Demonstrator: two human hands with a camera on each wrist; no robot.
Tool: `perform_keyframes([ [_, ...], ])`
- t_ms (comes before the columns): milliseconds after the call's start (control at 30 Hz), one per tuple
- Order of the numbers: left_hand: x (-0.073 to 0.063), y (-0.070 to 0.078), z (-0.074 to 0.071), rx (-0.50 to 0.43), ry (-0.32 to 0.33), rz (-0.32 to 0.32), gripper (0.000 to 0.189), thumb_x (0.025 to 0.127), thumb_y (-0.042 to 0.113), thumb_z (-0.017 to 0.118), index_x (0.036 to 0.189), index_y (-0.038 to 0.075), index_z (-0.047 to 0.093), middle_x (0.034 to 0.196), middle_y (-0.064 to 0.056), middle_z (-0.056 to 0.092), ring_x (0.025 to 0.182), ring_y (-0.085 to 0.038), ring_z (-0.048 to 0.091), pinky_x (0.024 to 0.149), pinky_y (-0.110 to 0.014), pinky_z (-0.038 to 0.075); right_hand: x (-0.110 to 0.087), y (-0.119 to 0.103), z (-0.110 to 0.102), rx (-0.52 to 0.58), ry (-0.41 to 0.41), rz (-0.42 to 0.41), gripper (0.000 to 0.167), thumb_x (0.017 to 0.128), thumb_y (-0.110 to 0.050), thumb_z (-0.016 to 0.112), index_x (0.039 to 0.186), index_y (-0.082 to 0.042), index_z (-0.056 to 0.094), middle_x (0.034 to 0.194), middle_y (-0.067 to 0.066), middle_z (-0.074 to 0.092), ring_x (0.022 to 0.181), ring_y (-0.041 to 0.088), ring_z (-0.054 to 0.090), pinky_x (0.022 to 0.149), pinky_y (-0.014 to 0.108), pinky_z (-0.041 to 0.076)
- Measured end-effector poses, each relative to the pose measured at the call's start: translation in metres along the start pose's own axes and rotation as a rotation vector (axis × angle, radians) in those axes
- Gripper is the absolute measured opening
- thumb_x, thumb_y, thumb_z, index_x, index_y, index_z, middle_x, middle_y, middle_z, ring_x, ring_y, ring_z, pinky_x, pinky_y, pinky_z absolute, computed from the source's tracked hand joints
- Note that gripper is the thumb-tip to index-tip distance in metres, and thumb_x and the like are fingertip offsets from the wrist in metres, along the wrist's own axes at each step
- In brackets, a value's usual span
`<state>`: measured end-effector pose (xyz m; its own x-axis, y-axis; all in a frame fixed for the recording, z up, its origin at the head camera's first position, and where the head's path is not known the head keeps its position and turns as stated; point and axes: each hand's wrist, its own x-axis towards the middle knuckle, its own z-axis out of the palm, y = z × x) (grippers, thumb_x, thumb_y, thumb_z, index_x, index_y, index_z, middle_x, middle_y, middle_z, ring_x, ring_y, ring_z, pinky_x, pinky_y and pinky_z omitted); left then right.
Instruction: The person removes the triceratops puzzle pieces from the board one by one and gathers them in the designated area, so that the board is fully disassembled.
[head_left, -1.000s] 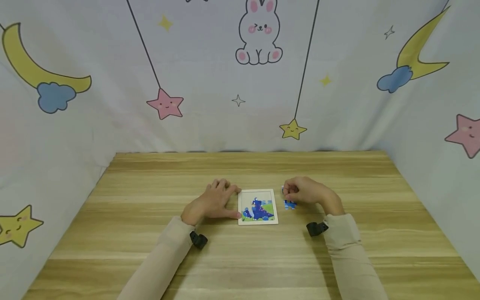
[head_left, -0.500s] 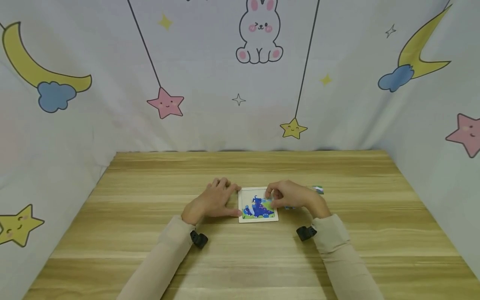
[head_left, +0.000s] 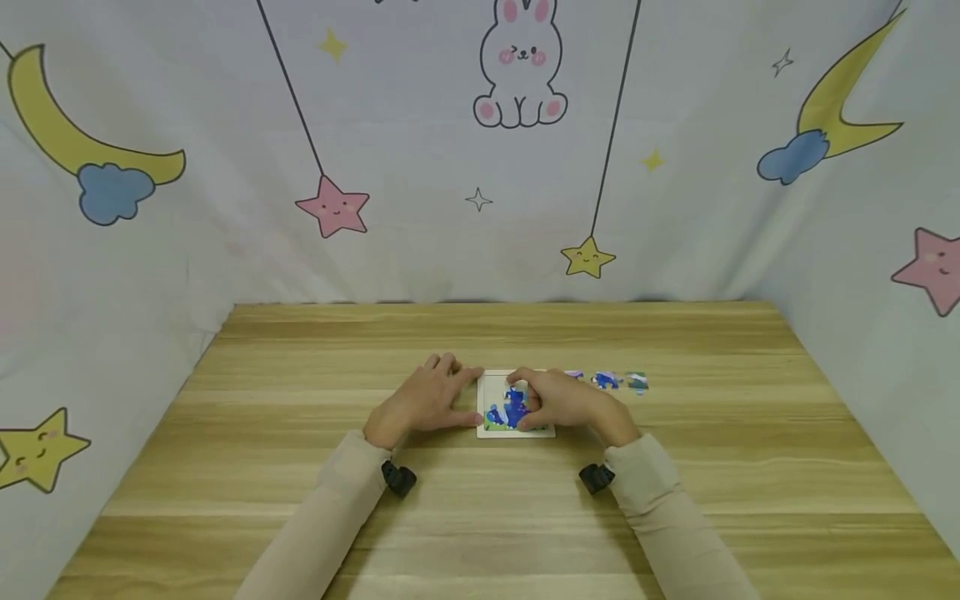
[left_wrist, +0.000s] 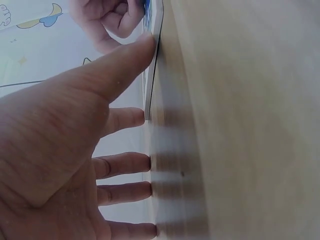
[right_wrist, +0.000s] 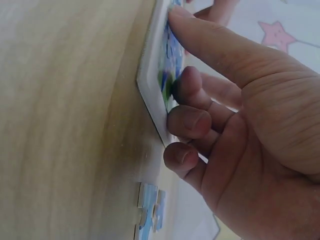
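Note:
A square jigsaw puzzle board (head_left: 493, 433) with a pale frame lies mid-table, partly filled with a blue dinosaur picture. My left hand (head_left: 429, 398) rests at its left side, fingers spread. Thumb and index fingertip touch the frame's left edge in the left wrist view. Over the board's right part is my right hand (head_left: 562, 398), its thumb (right_wrist: 200, 37) reaching onto the picture and the other fingers curled. They cover much of the picture, and I cannot tell whether a piece is between them. The upper left of the board shows bare backing.
Loose puzzle pieces lie right of the board, among them a blue piece (head_left: 606, 381) and a green and grey piece (head_left: 637, 382). In the right wrist view, light-blue pieces (right_wrist: 147, 200) lie near the board. A printed curtain (head_left: 420, 250) hangs behind the wooden table (head_left: 480, 517).
My right hand has moved left from the loose pieces to over the board, uncovering pieces at the right. The left hand stays at the board's left edge.

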<state>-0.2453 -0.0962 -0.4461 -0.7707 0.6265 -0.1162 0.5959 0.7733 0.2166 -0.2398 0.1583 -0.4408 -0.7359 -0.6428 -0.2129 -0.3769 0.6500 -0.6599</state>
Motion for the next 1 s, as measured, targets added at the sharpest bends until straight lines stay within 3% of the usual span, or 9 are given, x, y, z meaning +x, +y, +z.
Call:
perform_keyframes([
  [400,-0.001,0.002,-0.001,-0.011,-0.011,-0.012,0.078,0.092,0.057,0.065,0.153,0.015,0.042,0.135,-0.019,0.048,0.119,-0.036,0.045,0.096,-0.053,0.042,0.0,0.001,0.002,0.026,0.034,-0.014,0.05,0.089,-0.013,0.078,0.126,-0.007,0.045,0.072,-0.002,0.054,0.059,0.009,0.046,0.058,0.026,0.039],
  [633,-0.001,0.003,0.0,-0.013,-0.023,-0.023,0.078,0.092,0.056,0.065,0.153,0.015,0.042,0.135,-0.019,0.047,0.119,-0.037,0.045,0.095,-0.054,0.042,-0.003,0.004,-0.003,0.012,0.051,-0.118,0.023,0.101,-0.008,0.059,0.118,-0.006,0.044,0.072,-0.002,0.053,0.059,0.008,0.044,0.059,0.026,0.038],
  [800,-0.001,0.002,0.001,-0.009,-0.009,-0.018,0.078,0.091,0.056,0.066,0.153,0.015,0.042,0.134,-0.019,0.047,0.118,-0.036,0.045,0.094,-0.054,0.042,-0.004,0.007,-0.008,-0.008,0.083,-0.159,0.006,0.102,-0.006,0.056,0.105,-0.007,0.05,0.083,0.001,0.057,0.069,0.011,0.049,0.065,0.029,0.042],
  [1000,0.001,0.002,0.0,-0.005,-0.019,-0.016,0.079,0.092,0.057,0.064,0.154,0.015,0.04,0.136,-0.019,0.046,0.121,-0.037,0.044,0.096,-0.055,0.041,-0.011,0.008,-0.02,0.011,0.083,-0.131,0.006,0.101,-0.011,0.06,0.098,-0.011,0.055,0.094,0.0,0.058,0.083,0.016,0.055,0.071,0.031,0.047],
])
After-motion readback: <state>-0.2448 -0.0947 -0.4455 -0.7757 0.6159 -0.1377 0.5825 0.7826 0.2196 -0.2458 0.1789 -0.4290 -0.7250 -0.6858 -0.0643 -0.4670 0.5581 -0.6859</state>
